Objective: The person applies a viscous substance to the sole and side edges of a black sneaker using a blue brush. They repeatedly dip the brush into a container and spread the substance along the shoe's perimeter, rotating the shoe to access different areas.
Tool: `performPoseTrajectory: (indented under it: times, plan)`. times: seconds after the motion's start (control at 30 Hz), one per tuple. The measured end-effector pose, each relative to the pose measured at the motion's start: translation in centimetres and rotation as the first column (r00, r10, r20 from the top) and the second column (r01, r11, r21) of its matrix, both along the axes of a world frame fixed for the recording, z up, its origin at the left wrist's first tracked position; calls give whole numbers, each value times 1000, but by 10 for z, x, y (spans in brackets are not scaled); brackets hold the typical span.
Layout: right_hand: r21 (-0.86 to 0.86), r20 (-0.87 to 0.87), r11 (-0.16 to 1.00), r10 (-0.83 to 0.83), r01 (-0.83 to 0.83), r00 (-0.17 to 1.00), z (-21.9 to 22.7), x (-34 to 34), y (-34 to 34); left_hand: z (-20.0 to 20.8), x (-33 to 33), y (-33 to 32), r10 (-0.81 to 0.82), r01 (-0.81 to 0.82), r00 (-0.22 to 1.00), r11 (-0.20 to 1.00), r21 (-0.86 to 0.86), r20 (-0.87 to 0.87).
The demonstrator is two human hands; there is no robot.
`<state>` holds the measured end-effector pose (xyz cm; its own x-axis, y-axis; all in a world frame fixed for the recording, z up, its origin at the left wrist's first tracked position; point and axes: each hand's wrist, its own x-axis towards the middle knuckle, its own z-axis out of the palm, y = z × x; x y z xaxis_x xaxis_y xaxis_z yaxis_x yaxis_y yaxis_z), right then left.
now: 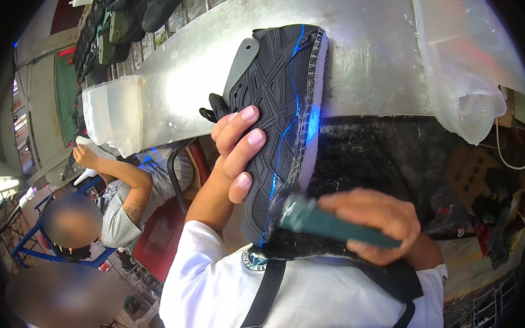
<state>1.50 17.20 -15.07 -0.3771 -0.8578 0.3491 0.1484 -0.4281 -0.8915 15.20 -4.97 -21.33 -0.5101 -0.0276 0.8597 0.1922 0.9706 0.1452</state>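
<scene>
My left hand is closed round a black sneaker, its fingers lying across the patterned upper. The shoe is on its side with the sole edge facing right, and a grey last shows at its opening. White stitching and a pale band run along that edge, with a thin blue light line on the upper. In my right hand is a dark green brush, smeared by motion. Its whitish end meets or nearly meets the sole edge by the toe; exact contact is unclear.
A metal worktable spans the far side. Translucent plastic containers stand at its left and right. Beyond it, dark shoes sit on a wire rack. A co-worker sits at left, near a red chair.
</scene>
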Motion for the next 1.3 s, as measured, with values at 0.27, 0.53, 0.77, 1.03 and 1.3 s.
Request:
performPoseTrajectory:
  times: [0.27,0.53,0.77,1.03,1.3]
  plan:
    - [338,223,902,-356,271,907,-21,-27,-32,-4,18,-9,-14,9,996,999,49,90]
    - [69,38,995,-72,69,997,-15,-35,-26,-6,-14,3,11,15,981,991,130,-195]
    - [141,124,973,-198,181,972,-31,-57,-50,6,0,-7,-31,32,999,999,23,-21]
    - [244,-101,919,-295,311,950,-7,-69,-63,11,-6,-11,-22,21,1000,992,-125,-9]
    - [377,-341,711,-489,594,803,8,-66,-82,19,-5,-13,-49,53,998,989,-135,33]
